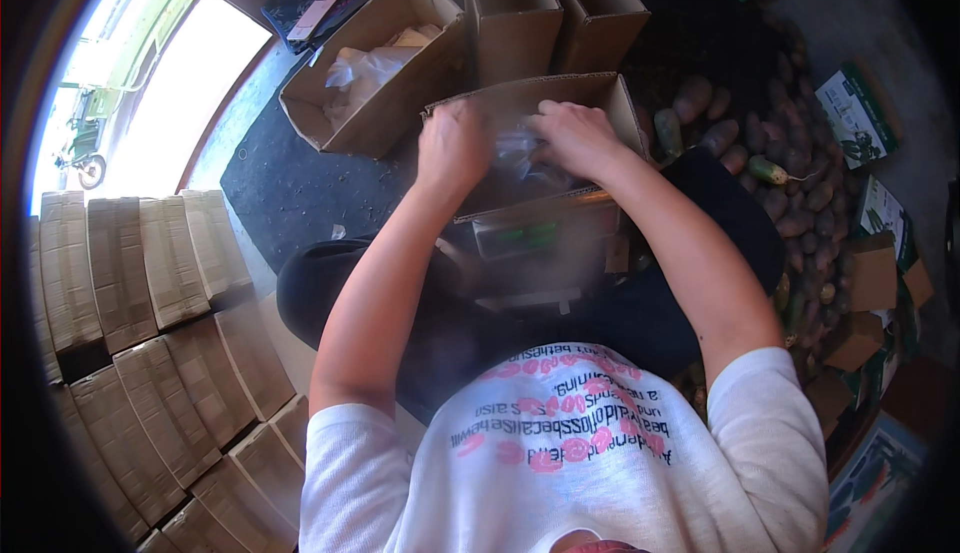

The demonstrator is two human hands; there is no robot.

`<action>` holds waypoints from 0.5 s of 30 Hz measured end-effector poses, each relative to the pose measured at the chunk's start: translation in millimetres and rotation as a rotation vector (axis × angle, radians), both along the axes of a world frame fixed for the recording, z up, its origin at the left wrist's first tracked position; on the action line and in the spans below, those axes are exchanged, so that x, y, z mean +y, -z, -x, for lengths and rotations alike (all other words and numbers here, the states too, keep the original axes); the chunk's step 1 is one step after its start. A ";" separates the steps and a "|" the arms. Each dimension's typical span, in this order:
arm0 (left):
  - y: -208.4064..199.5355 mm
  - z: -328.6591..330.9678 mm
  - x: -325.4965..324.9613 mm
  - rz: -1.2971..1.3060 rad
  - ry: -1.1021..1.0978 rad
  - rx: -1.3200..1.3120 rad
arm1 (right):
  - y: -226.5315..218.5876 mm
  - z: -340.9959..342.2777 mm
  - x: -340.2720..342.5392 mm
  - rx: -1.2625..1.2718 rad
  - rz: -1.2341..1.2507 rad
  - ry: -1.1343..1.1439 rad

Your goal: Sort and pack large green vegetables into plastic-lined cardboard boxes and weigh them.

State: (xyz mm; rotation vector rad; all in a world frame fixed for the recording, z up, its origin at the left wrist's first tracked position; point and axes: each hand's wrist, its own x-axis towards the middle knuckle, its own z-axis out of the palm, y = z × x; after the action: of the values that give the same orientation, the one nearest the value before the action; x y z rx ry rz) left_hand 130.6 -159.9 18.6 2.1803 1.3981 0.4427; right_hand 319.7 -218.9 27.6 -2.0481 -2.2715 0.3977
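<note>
In front of me is an open cardboard box [540, 86] with a clear plastic bag [517, 153] inside it. Both of my hands are over the box opening. My left hand [455, 148] is at the box's left end, and its fingers are smeared by motion. Toward the right end, my right hand [575, 136] has its fingers closed on the plastic at the bag's edge. What the bag contains is hidden. Under the box, between my legs, a pale container [500, 240] with something green shows partly.
Another open carton [300, 103] with plastic lies far left; two tall open boxes [510, 8] stand behind. Rows of closed cartons [150, 423] fill the left. At right, dark reddish tubers [800, 223] and green ones [767, 170] are heaped beside printed cartons [855, 113].
</note>
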 end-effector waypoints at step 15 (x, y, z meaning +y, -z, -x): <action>-2.5 21.2 63.2 -0.213 0.310 0.167 | 30.5 26.5 39.7 -0.227 0.276 -0.334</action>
State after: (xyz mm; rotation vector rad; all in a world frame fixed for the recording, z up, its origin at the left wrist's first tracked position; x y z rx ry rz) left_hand 109.4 -96.7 21.1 2.6056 1.1057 0.3116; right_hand 293.2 -179.2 -2.9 -1.9067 -2.8551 0.5491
